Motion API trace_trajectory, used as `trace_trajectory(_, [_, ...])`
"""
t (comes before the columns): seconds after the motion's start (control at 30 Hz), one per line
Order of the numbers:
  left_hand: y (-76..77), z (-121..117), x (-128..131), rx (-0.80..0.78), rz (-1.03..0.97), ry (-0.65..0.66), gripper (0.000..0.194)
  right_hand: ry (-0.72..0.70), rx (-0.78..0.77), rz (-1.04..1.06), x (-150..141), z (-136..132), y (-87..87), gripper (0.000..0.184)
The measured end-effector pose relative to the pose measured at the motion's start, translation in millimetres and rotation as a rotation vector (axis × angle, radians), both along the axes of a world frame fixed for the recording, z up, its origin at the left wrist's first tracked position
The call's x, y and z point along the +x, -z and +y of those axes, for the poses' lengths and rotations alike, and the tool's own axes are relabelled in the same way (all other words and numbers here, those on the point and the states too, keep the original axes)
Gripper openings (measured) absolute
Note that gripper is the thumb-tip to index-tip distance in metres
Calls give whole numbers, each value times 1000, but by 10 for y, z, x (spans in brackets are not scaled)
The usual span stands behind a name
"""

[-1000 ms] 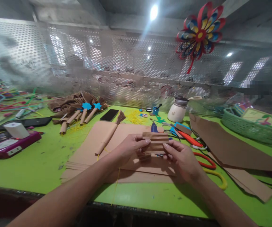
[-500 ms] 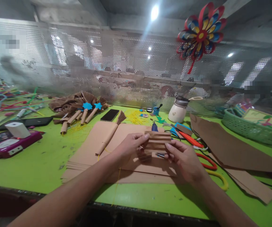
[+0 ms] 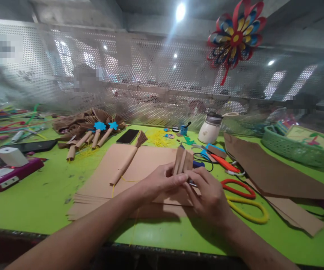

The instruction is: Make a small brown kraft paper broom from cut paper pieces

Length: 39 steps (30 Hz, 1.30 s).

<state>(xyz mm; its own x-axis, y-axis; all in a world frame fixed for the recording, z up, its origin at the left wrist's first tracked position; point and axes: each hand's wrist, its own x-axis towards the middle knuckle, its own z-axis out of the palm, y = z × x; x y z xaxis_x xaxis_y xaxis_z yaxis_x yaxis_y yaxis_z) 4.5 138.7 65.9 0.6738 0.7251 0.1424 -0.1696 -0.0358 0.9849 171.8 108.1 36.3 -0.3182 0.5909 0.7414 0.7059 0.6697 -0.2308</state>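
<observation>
A small piece of pleated brown paper (image 3: 183, 160) stands upright between my two hands, its folds now running up and down. My left hand (image 3: 167, 183) grips its lower left part, thumb pointing right. My right hand (image 3: 207, 187) closes on its lower right part, fingertips meeting the left thumb. Scissors with red and yellow handles (image 3: 249, 210) lie to the right; a bit of metal shows by the right fingers, mostly hidden. Below the hands is a stack of brown paper sheets (image 3: 147, 157). A rolled paper piece with a fringed end (image 3: 125, 165) rests on it.
Farther back are a phone (image 3: 128, 136), yellow shredded strands (image 3: 158, 138), and a white jar (image 3: 209, 129). Paper bundles with blue flowers (image 3: 100, 126) lie left, beyond a purple power strip (image 3: 12, 176). An orange tool (image 3: 225, 163), large brown sheets (image 3: 263, 168) and a green basket (image 3: 288, 152) sit right.
The pleated paper has turned from folds lying sideways and spread out to folds upright and pressed narrower. Both hands have come together around its lower end. The view has shifted slightly.
</observation>
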Motion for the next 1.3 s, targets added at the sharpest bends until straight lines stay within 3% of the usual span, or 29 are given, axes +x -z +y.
trace_trajectory(0.1, [31, 44, 8, -75, -29, -31, 32, -55, -36, 16, -35, -15, -2, 20])
trace_trajectory(0.2, [66, 110, -14, -181, -31, -61, 27, -80, -23, 178, -20, -15, -31, 18])
trace_trajectory(0.33, [75, 133, -62, -158, 68, -33, 28, 110, -55, 476, 97, 42, -113, 11])
trace_trajectory(0.4, [68, 120, -73, -146, 122, -2, 30, 146, -201, 615, 160, 78, -157, 14])
trace_trajectory(0.57, [27, 87, -58, -138, 161, 37, 33, -73, -742, 777, 212, 92, -183, 25])
trace_trajectory(0.8, [4, 103, -62, -144, 143, 18, 38, -119, -832, 885, 237, 115, -119, 27])
trace_trajectory(1.03, [10, 191, -92, -127, 148, -251, 38, -120, -840, 1032, 247, 154, -103, 25])
trace_trajectory(1.17, [-10, 263, -135, -73, 143, -465, 27, -109, -834, 1072, 244, 157, -102, 24])
trace_trajectory(1.3, [-12, 302, -170, 9, 188, -567, 15, -91, -827, 1063, 248, 165, -107, 26])
